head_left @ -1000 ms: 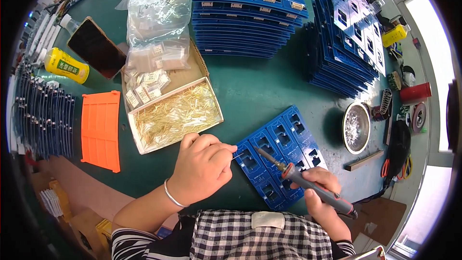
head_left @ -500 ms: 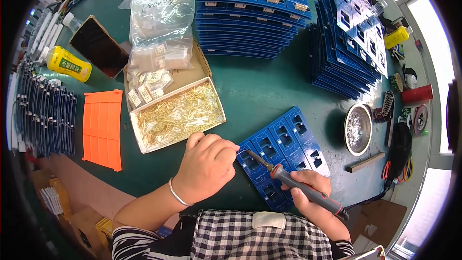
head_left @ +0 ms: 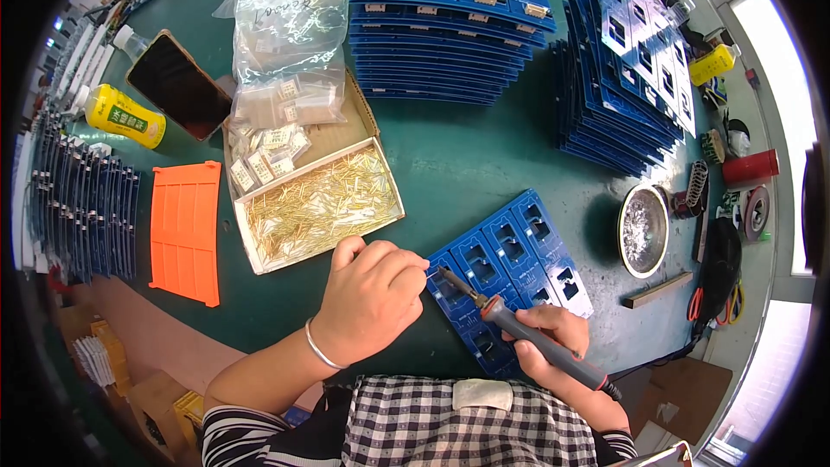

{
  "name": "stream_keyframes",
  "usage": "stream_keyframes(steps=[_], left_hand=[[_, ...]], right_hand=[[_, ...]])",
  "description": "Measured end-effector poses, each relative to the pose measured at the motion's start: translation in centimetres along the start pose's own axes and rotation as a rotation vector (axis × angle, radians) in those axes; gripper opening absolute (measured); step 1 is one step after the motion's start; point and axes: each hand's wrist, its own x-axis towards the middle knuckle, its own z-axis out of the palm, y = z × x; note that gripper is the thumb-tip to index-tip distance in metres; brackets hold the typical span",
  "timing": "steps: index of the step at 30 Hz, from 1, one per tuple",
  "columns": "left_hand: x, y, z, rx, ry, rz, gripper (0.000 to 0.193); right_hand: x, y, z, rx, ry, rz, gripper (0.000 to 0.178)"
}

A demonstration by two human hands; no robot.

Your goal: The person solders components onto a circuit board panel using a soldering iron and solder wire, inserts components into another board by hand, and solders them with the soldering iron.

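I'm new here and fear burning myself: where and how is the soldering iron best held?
Probably by the grey handle, coming from the lower right, as the right hand does. The handle is long and thick and slants down that way, while the bare metal tip points up-left, away from that hand.

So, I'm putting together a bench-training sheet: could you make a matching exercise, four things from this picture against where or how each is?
1. Soldering iron
2. Golden pins
3. Metal bowl
4. Phone

A. Beside a yellow bottle
B. In the right hand
C. Holding silvery bits
D. In a shallow box

Pairs: 1-B, 2-D, 3-C, 4-A
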Motion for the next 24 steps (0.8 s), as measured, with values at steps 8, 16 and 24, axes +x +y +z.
stream_keyframes(steps=[8, 16, 24], left_hand=[[0.7, -0.1, -0.5, -0.008, -0.061, 0.0, 0.017], [3.4, 0.4, 1.1, -0.014, -0.031, 0.083, 0.016], [4.1, 0.3, 1.6, 0.017, -0.06, 0.069, 0.016]], right_hand=[[0.0, -0.4, -3.3, 0.033, 0.127, 0.026, 0.027], [0.1, 0.4, -3.3, -0.056, 0.076, 0.02, 0.027], [0.8, 0.9, -2.8, -0.055, 0.051, -0.016, 0.029]])
